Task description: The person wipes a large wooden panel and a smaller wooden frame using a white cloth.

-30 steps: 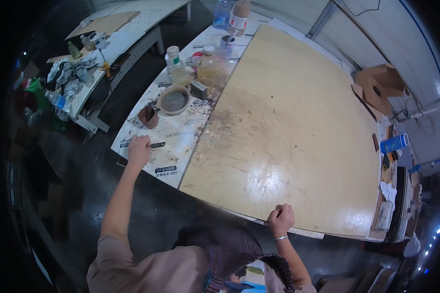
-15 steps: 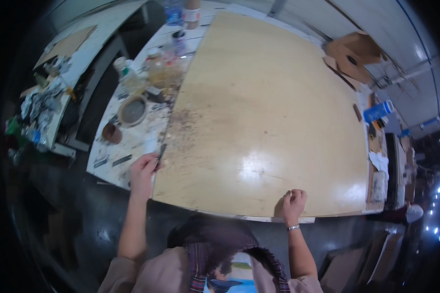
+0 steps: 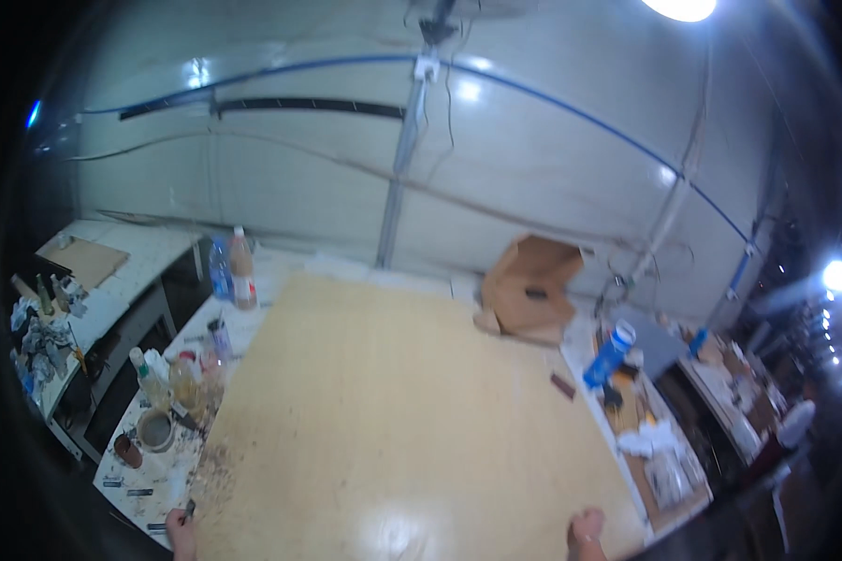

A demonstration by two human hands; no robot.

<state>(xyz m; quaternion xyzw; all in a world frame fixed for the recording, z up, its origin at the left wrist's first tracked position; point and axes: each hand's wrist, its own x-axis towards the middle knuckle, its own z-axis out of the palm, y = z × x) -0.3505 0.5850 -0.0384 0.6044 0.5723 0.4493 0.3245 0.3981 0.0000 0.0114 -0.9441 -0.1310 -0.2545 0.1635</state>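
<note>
My left hand (image 3: pixel 180 537) is at the lower left, over the left edge of a large tan board (image 3: pixel 365 411). Its fingers are closed on a small dark strip (image 3: pixel 190 508); what kind of piece it is, I cannot make out. At the board's lower right my right hand (image 3: pixel 587 529) rests, curled closed, and whether anything is inside it is hidden. Both hands are partly cut off by the lower edge. Dark specks lie on the board near my left hand, and similar dark strips (image 3: pixel 140 493) lie on the white table beside it.
Left of the board stand a round tub (image 3: pixel 155 430), a brown cup (image 3: pixel 128 452) and several bottles (image 3: pixel 185 381). An open cardboard box (image 3: pixel 531 290) sits at the back right. A blue bottle (image 3: pixel 608 357), a brown block (image 3: pixel 562 385) and white crumpled material (image 3: pixel 653 437) are along the right side.
The view has tilted up, bringing the wall and a lamp into sight and the hands down to the lower edge. My left hand still holds the dark strip; my right hand stays closed.
</note>
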